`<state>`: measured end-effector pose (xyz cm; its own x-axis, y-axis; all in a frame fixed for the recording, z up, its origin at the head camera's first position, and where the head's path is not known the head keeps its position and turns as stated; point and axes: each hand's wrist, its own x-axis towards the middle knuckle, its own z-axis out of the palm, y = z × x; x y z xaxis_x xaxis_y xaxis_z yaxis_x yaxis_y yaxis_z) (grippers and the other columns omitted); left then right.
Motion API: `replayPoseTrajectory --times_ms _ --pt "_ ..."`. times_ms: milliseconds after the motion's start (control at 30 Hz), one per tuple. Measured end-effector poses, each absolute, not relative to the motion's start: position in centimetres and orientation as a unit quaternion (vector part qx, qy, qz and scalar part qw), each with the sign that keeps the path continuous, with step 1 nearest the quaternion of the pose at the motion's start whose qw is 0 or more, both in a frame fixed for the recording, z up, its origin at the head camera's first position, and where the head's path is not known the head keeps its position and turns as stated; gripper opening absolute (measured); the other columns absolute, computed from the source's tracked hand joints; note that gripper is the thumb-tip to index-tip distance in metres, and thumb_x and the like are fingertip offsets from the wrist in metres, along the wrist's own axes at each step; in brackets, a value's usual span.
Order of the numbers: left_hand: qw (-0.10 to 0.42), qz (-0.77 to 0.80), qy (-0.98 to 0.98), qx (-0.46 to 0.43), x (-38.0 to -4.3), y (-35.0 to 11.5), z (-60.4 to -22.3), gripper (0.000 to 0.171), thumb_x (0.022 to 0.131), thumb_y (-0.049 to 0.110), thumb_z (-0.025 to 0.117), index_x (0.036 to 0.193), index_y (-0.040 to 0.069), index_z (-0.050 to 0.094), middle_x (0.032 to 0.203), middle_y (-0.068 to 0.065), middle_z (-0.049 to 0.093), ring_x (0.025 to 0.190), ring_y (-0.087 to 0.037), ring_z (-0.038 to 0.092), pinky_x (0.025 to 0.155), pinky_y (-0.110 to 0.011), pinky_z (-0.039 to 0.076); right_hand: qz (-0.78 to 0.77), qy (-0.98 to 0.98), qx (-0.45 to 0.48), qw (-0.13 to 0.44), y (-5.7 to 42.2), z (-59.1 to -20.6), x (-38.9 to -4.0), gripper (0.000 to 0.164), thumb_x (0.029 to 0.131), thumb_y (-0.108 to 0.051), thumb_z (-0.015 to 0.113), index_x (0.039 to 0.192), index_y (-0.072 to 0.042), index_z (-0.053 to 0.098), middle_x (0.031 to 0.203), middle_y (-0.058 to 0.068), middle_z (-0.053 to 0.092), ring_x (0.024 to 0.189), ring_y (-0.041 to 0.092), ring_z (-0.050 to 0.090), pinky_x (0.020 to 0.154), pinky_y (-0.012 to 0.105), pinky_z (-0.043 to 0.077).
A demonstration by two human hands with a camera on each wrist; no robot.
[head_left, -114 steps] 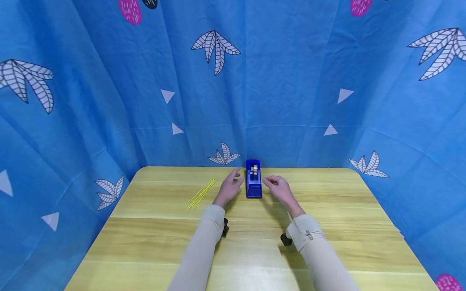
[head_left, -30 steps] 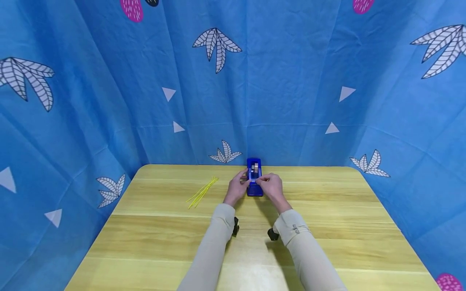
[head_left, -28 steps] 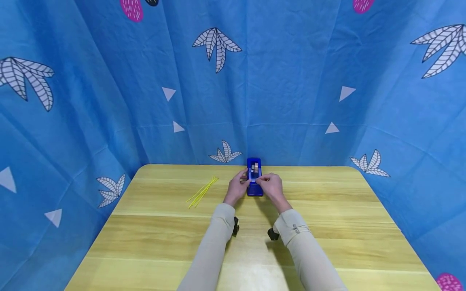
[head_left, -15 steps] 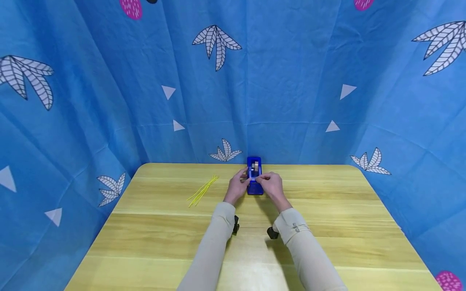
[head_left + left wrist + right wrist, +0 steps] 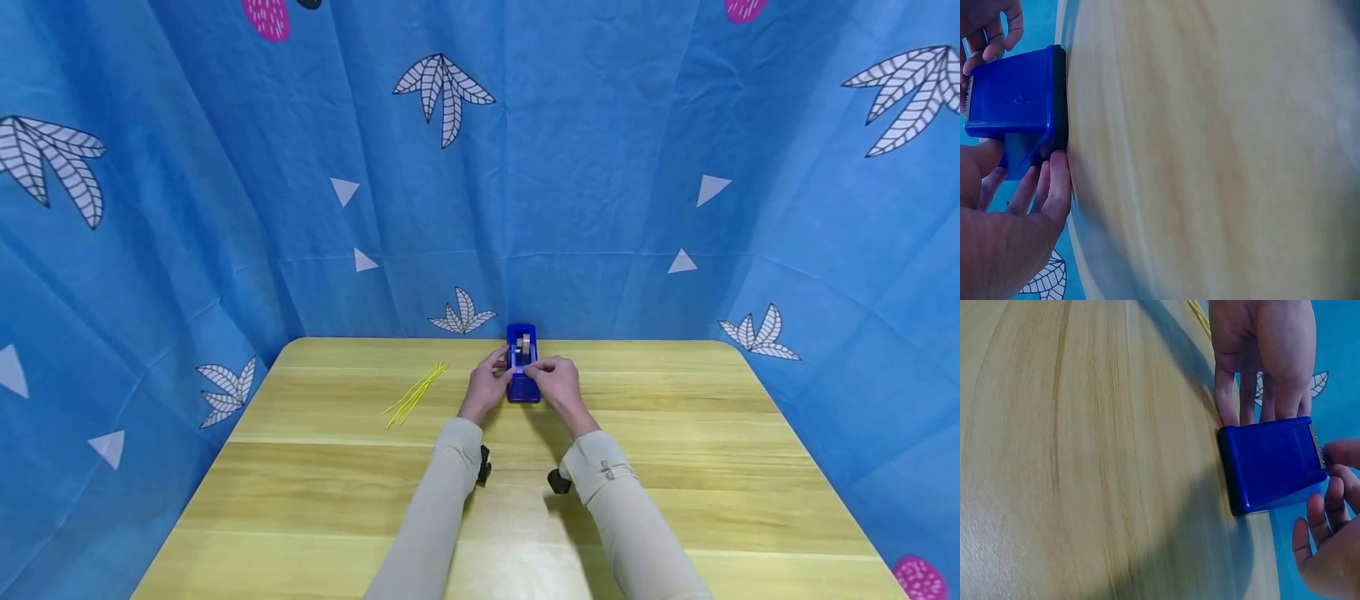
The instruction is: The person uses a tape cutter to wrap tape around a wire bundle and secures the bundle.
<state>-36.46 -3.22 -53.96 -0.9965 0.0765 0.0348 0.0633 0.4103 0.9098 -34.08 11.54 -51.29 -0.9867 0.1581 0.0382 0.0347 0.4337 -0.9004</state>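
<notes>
Main risk from my end is the R hand (image 5: 561, 383): thumb and index come together right at the serrated cutter blade (image 5: 1317, 447), so a sideways slip could nick a fingertip. If they're pinching a tape end (can't tell, fingers block it), an off-line pull could crease it or tear it short. 2nd risk: the blue tape dispenser (image 5: 523, 391) could skid or tip, b/c the L hand (image 5: 487, 387) only lies w/ fairly straight fingers against its left side, not wrapped round, and I see nothing bracing the right side. It stands upright, mid far edge of the table (image 5: 300, 483), w/ the blue curtain (image 5: 585, 167) close behind, so a push away could send it off the edge, IMO. Tape roll (image 5: 526, 342) sits in the far half; if it sticks, a pull would prob. drag the whole body nearer. Hands are near each other, one per side, not clasped. Vs the oldest frame: both hands were apart from the dispenser, one each side; now both are at it, R in close by the cutter. Vs the latest earlier one, basically no change. Thin yellow strands (image 5: 416, 396) lie left of the L hand, same spot as then.
</notes>
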Motion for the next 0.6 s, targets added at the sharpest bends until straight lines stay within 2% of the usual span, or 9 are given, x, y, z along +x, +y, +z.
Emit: replayPoseTrajectory --times_ms 400,600 --pt "0.011 0.542 0.839 0.034 -36.49 -3.2 -53.84 0.051 0.106 0.016 0.061 0.155 0.022 0.048 0.139 -0.02 0.063 0.125 -0.037 0.065 0.103 -0.045 0.055 0.547 -0.833 -0.057 0.062 11.47 -51.19 -34.04 0.022 0.093 -0.017 0.074 0.104 0.001 0.079 0.11 0.02 0.074 0.102 0.032 0.066 0.089 0.044 0.055" --pt "0.01 0.537 0.843 0.036 -36.43 -3.2 -53.89 0.051 0.105 0.016 0.061 0.155 0.021 0.049 0.139 -0.02 0.063 0.125 -0.036 0.065 0.102 -0.043 0.056 0.56 -0.823 -0.05 0.083 11.18 -51.05 -34.19 0.021 0.094 -0.018 0.075 0.102 0.001 0.08 0.108 0.019 0.075 0.102 0.03 0.066 0.088 0.039 0.053"
